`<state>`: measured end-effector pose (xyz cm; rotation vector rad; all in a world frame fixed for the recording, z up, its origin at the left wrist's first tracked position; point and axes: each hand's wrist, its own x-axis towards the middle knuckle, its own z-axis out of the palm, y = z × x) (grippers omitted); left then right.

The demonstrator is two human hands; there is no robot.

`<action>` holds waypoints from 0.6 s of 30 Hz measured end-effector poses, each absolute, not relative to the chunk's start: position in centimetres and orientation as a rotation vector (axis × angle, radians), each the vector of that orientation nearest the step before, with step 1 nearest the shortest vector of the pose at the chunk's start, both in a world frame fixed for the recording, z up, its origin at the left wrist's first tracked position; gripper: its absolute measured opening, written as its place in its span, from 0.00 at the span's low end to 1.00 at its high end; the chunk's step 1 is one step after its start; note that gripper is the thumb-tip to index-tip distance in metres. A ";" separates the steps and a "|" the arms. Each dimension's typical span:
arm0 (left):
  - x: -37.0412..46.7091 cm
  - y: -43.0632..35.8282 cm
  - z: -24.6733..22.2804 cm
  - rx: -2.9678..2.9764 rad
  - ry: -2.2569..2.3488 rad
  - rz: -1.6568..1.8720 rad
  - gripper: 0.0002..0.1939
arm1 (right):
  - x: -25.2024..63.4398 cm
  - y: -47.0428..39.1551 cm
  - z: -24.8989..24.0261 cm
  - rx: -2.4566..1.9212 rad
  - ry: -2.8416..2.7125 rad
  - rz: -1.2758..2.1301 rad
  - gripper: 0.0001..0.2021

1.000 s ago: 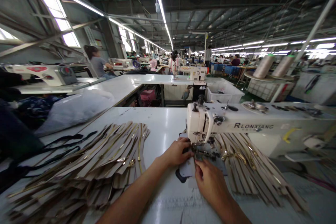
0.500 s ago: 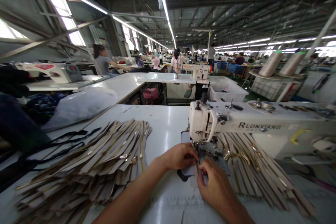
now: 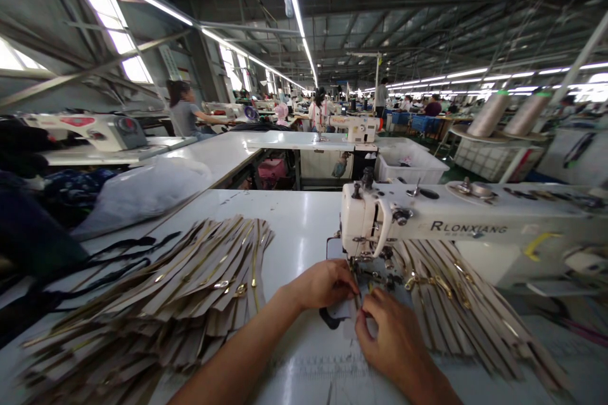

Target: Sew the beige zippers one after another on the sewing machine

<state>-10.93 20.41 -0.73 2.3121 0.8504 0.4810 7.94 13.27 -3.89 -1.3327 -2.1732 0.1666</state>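
Note:
My left hand (image 3: 327, 283) is closed at the needle area of the white sewing machine (image 3: 363, 221), its fingertips pinching a narrow beige zipper strip (image 3: 357, 302). Just nearer to me and to the right, my right hand (image 3: 392, 329) pinches the same strip between thumb and forefinger. Part of the strip is hidden under the fingers and the machine head. To the left lies a thick pile of beige zipper strips (image 3: 190, 285) with gold teeth and pullers. More zipper strips (image 3: 456, 310) are spread beneath the machine arm on the right.
Black straps (image 3: 118, 259) and a clear plastic bag (image 3: 147, 193) lie on the left. Beyond the table (image 3: 285, 215) stand another sewing machine (image 3: 356, 128) and a white bin (image 3: 413, 161). Two thread cones (image 3: 491, 115) rise at right. A co-worker (image 3: 185, 111) sits at far left.
My right hand has shifted slightly toward me, its fingertips a little farther from the needle. My left hand stays nearly in place, and the piles look the same.

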 end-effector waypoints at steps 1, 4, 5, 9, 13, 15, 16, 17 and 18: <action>-10.9 20.4 -0.8 2.314 0.846 0.483 0.11 | 8.0 13.3 -3.8 -1.328 -2.170 0.165 0.05; -11.0 20.5 -0.9 2.322 0.836 0.506 0.10 | 8.0 13.3 -3.6 -1.324 -2.170 0.193 0.05; -11.1 20.6 -0.9 2.326 0.835 0.513 0.10 | 8.0 13.4 -3.6 -1.327 -2.169 0.203 0.05; -11.3 20.7 -1.0 2.343 0.848 0.519 0.10 | 7.9 13.4 -3.6 -1.343 -2.160 0.221 0.05; -11.4 20.6 -0.9 2.351 0.896 0.528 0.09 | 7.9 13.6 -3.8 -1.357 -2.164 0.233 0.05; -11.5 20.5 -0.7 2.351 0.917 0.528 0.08 | 7.9 13.6 -3.9 -1.367 -2.172 0.234 0.06; -11.5 20.5 -0.7 2.352 0.929 0.523 0.08 | 7.9 13.7 -4.0 -1.373 -2.176 0.233 0.06; -11.5 20.5 -0.6 2.354 0.942 0.516 0.08 | 7.9 13.7 -4.0 -1.379 -2.180 0.231 0.06; -11.4 20.5 -0.5 2.359 0.954 0.510 0.07 | 7.9 13.8 -4.0 -1.384 -2.182 0.229 0.06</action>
